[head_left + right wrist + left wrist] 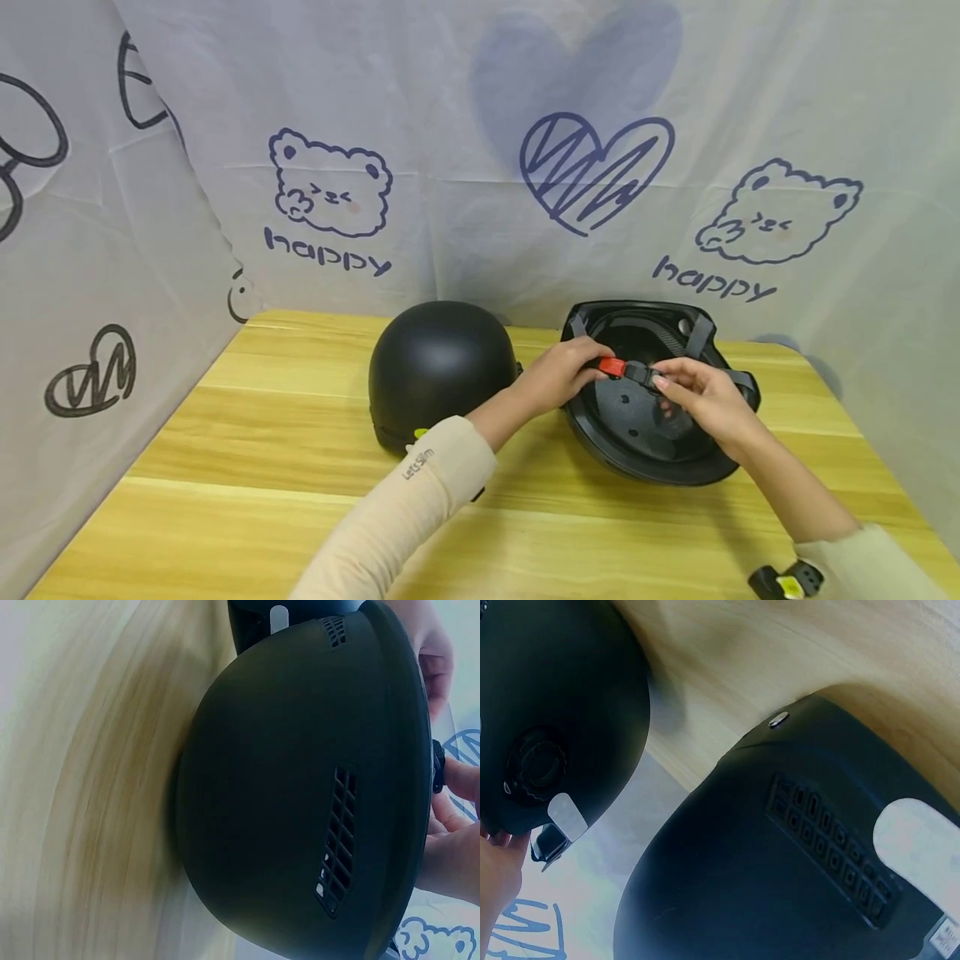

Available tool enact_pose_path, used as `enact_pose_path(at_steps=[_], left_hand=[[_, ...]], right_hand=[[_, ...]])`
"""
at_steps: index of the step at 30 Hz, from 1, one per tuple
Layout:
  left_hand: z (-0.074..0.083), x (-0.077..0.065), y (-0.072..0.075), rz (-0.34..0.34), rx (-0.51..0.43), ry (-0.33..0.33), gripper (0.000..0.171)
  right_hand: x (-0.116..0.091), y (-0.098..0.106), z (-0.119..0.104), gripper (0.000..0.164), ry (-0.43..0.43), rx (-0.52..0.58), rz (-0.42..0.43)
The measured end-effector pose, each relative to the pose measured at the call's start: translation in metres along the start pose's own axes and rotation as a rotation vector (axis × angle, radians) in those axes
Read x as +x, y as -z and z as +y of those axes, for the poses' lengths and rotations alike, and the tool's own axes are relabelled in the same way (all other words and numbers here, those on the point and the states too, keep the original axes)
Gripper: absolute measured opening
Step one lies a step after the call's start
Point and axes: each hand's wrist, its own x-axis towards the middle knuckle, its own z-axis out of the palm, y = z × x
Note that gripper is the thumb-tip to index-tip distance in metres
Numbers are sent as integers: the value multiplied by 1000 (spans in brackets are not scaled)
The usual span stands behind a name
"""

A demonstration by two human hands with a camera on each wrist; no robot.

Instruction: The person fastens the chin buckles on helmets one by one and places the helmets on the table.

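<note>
A black helmet (663,462) lies upside down at the right of the table, its hollow side facing up and grey straps across its rim. Over the hollow, my left hand (562,372) pinches the red end of the chin strap buckle (612,367). From the other side, my right hand (705,400) holds the buckle's black part between thumb and fingers. Red and black parts meet end to end. The right wrist view shows that helmet's vented outer shell (292,787), with my right hand (454,859) at its rim and the black buckle piece partly hidden by fingers.
Another black helmet (438,367) sits dome up on the wooden table (262,417), left of the overturned one and close beside my left forearm. White cloth (442,150) with bear and heart drawings hangs behind the table and along its sides.
</note>
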Motion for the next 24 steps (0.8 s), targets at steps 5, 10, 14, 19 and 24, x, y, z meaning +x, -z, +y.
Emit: enact_pose_path(at_steps=[5, 10, 14, 19, 24], left_hand=[[1, 0, 0, 5, 7, -6, 31], [3, -1, 0, -5, 12, 0, 31], [4, -1, 1, -8, 11, 7, 31], [4, 0, 2, -15, 5, 13, 31], [4, 1, 4, -16, 11, 17, 32]], right_hand=[[-1, -1, 1, 44, -6, -4, -9], [-2, -2, 1, 44, -6, 2, -7], [-2, -3, 2, 43, 6, 19, -6], [0, -3, 1, 43, 24, 30, -13], [0, -2, -1, 43, 24, 22, -16]])
